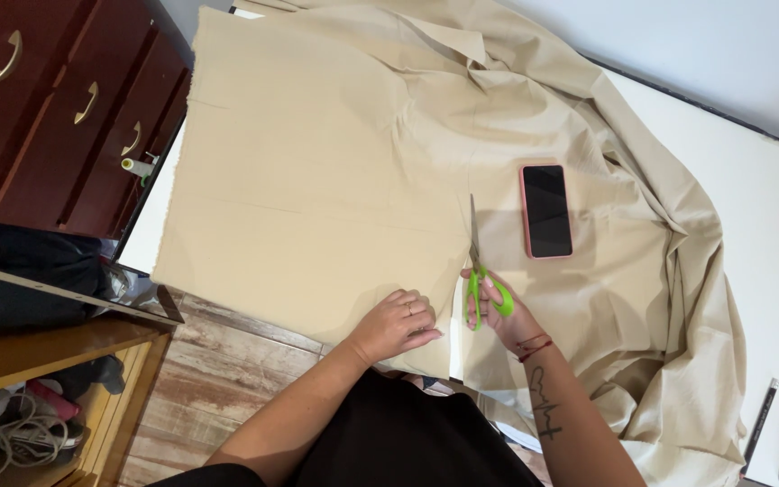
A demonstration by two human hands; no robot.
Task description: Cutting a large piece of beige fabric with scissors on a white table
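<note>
Two hands (396,325) (502,311), scissors (477,271) between fingers (489,287)

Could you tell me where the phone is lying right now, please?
In the head view, the phone lies face up on the beige fabric, right of centre, just beyond the right hand and right of the green-handled scissors.

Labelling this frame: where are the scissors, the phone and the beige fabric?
Scissors (477,293), head view, green handle.
Phone (546,210), head view, middle of dark screen.
Beige fabric (317,180), head view, flat part left of cut.
</note>
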